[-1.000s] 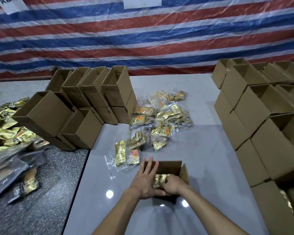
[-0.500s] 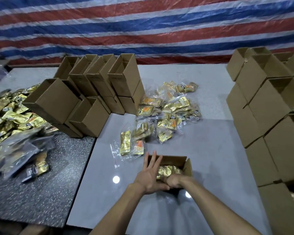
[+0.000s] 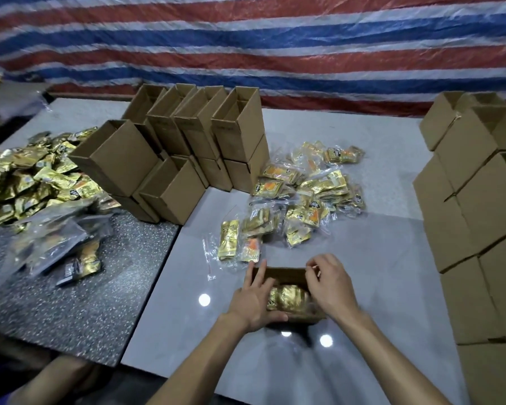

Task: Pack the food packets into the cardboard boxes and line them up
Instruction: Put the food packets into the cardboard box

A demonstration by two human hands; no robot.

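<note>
A small open cardboard box (image 3: pixel 281 275) sits on the light grey table (image 3: pixel 386 258) right in front of me, with gold food packets (image 3: pixel 287 298) lying inside it. My left hand (image 3: pixel 253 302) rests against the box's left wall with straight fingers, its thumb along the near edge. My right hand (image 3: pixel 332 287) hovers over the box's right side, fingers curled, and pinches the rim at the far right corner. Just beyond the box lies a loose pile of bagged gold and orange packets (image 3: pixel 304 200).
Empty open boxes (image 3: pixel 187 150) are stacked at the back left, and a taller stack of boxes (image 3: pixel 473 200) walls off the right. On the dark speckled table (image 3: pixel 70 302) to the left lie a heap of gold packets (image 3: pixel 27 176) and clear bags (image 3: pixel 56 244).
My right hand has come up out of the box, where it was pressing the packets, to the far right corner of the rim. My left hand stays against the left wall.
</note>
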